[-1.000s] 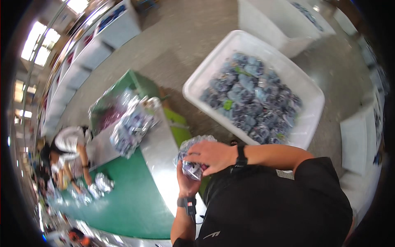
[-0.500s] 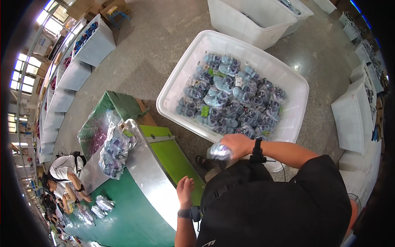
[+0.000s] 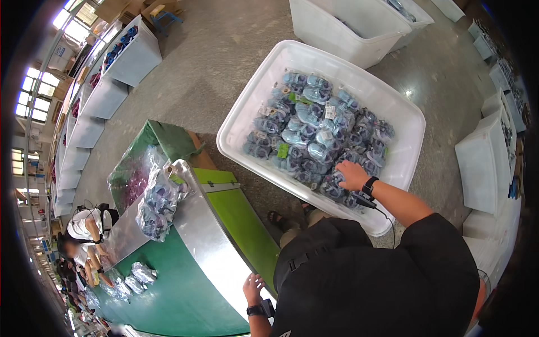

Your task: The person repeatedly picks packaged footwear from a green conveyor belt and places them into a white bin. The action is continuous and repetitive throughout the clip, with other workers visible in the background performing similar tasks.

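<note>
In the white bin (image 3: 241,118), near edge: right hand (image 3: 352,175) clasping a bagged blue item (image 3: 336,185); left hand (image 3: 252,289) loose on table (image 3: 185,292) edge

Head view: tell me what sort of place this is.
Probably a factory packing floor. A big white bin holds bagged blue items, more bins line the aisle, and other people work along a green conveyor.

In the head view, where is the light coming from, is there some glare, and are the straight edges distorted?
Head view: daylight enters through the windows at far left, which are overexposed; a bright glare spot lies on the floor beside the white bin; the conveyor's metal edge curves from fisheye distortion; the corners are black; the right hand on the packets looks sharp.
</note>
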